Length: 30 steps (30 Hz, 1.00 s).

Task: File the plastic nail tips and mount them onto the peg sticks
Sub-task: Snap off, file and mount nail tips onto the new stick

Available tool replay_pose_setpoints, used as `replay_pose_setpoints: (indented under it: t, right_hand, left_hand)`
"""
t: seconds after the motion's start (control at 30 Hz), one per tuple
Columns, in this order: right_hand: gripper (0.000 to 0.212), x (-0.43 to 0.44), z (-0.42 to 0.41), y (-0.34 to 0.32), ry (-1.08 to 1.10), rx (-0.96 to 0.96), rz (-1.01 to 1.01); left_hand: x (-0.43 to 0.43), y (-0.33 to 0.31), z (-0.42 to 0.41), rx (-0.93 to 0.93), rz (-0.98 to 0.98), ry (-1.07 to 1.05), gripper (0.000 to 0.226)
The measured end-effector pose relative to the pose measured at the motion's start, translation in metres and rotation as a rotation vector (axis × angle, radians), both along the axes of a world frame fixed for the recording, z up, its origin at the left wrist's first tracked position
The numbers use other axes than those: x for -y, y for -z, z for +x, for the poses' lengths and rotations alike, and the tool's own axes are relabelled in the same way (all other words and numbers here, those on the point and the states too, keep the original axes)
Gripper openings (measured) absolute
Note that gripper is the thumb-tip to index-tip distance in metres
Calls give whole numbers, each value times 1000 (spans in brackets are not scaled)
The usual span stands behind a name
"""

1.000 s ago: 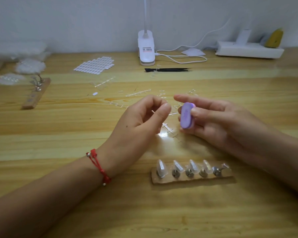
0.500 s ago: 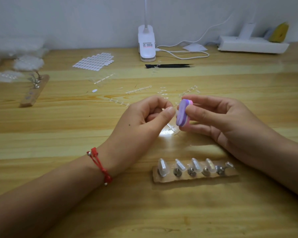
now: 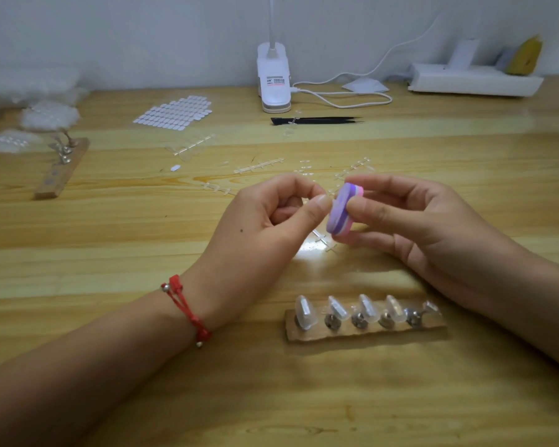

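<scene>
My left hand pinches a small clear nail tip between thumb and forefinger; the tip is mostly hidden by the fingers. My right hand grips a small purple and pink nail file block, held on edge against my left fingertips. In front of both hands lies a wooden peg strip with metal pegs, several of them carrying clear nail tips. Clear plastic sprues with loose tips lie scattered on the wooden table behind my hands.
A second wooden peg strip lies at the far left near bags of clear tips. A sheet of adhesive tabs, black tweezers, a white clip lamp with its cable and a white power strip stand along the back wall.
My right hand has turned the file block on edge and brought it against my left fingertips. The view has shifted slightly downward.
</scene>
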State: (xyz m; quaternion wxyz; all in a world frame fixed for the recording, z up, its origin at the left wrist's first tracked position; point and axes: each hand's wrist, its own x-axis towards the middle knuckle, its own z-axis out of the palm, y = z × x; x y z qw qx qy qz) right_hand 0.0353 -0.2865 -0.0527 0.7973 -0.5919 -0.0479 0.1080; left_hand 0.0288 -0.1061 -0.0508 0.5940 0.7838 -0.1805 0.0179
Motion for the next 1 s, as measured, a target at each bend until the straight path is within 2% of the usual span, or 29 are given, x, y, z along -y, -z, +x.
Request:
replay_pose_setpoints:
  t: [0.37, 0.7, 0.9, 1.0]
  right_hand:
    - [28, 1, 2, 0, 29, -33, 74]
    - [22, 3, 2, 1, -18, -22, 58]
    - [35, 3, 5, 0, 71, -42, 122]
    - [28, 1, 4, 0, 61, -2, 80]
  left_hand:
    - [-1, 0, 0, -8, 16, 11, 12]
    - [-1, 0, 1, -19, 6, 14, 12]
    - [-2, -1, 1, -43, 16, 59, 13]
    - [-1, -2, 0, -44, 21, 65, 15]
